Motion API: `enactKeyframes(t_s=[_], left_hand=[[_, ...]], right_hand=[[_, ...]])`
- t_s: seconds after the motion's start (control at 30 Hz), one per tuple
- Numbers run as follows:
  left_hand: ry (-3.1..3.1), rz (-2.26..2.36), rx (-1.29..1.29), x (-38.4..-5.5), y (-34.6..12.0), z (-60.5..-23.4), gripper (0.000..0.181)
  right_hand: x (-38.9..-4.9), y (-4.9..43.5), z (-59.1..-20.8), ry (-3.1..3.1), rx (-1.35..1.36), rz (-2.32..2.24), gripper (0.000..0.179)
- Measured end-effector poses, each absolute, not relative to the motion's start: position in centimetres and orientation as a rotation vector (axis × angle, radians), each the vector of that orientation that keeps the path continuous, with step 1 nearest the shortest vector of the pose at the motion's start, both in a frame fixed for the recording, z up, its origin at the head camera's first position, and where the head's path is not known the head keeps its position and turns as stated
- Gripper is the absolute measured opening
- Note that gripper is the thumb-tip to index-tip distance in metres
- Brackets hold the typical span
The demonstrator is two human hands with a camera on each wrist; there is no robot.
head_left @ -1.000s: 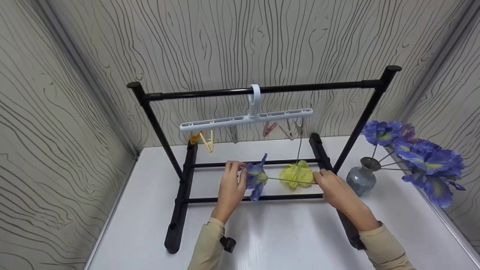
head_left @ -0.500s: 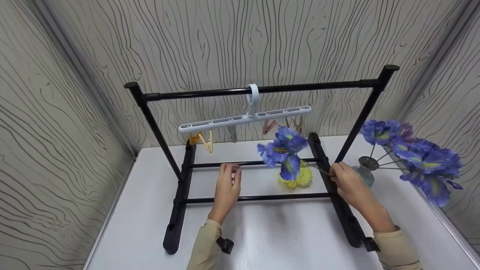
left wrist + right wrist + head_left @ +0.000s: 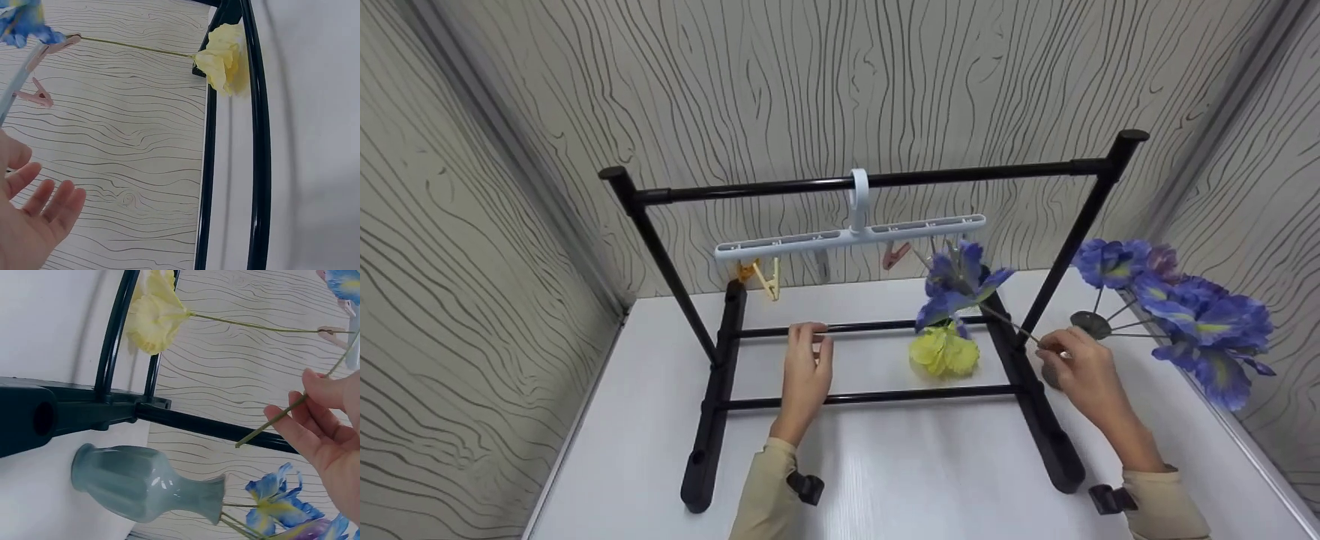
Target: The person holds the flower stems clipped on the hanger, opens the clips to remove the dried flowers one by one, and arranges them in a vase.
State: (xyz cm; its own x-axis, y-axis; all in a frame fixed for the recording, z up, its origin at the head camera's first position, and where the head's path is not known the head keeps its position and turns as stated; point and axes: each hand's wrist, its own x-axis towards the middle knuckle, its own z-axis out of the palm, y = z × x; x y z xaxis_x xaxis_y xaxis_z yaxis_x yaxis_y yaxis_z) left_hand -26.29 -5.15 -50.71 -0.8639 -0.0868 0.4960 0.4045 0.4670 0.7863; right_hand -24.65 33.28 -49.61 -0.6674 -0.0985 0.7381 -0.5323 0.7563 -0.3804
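Observation:
My right hand [image 3: 1087, 375] pinches the thin green stem [image 3: 275, 419] of a blue iris, its loose end sticking out past the fingertips in the right wrist view. The iris bloom [image 3: 956, 289] points up and left, overlapping the hanger's right-hand clips. Below it a yellow flower [image 3: 945, 352] hangs head down, its stem held in a clothespin [image 3: 332, 333]. My left hand [image 3: 806, 375] is raised inside the rack with relaxed fingers and holds nothing. Above both hands is the pale blue clip hanger [image 3: 787, 245], with a yellow clothespin [image 3: 769, 283] and a pink clothespin [image 3: 895, 256] among several.
The hanger hooks over the top bar [image 3: 765, 187] of a black rack standing on the white table [image 3: 885, 465]. Right of the rack, a grey-blue vase [image 3: 140, 481] holds several blue irises [image 3: 1207, 322] leaning right; my right hand partly covers it in the head view.
My right hand has moved right with the iris, its bloom leaving the left hand's fingers and swinging up and right in front of the clips. My left hand has shifted slightly left.

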Motion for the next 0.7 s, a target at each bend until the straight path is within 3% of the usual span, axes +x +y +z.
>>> enactKeyframes(t_s=[0.37, 0.7], left_hand=[[-2.255, -1.434, -0.292, -26.4, -4.5, -51.2, 0.013], [-2.306, -1.479, -0.375, -27.1, -2.7, -51.8, 0.016]], right_hand=[[-24.5, 35.3, -49.7, -2.064, 0.093, 1.041, 0.011], [-25.0, 36.0, -49.7, -1.900, -0.256, 1.282, 0.011]])
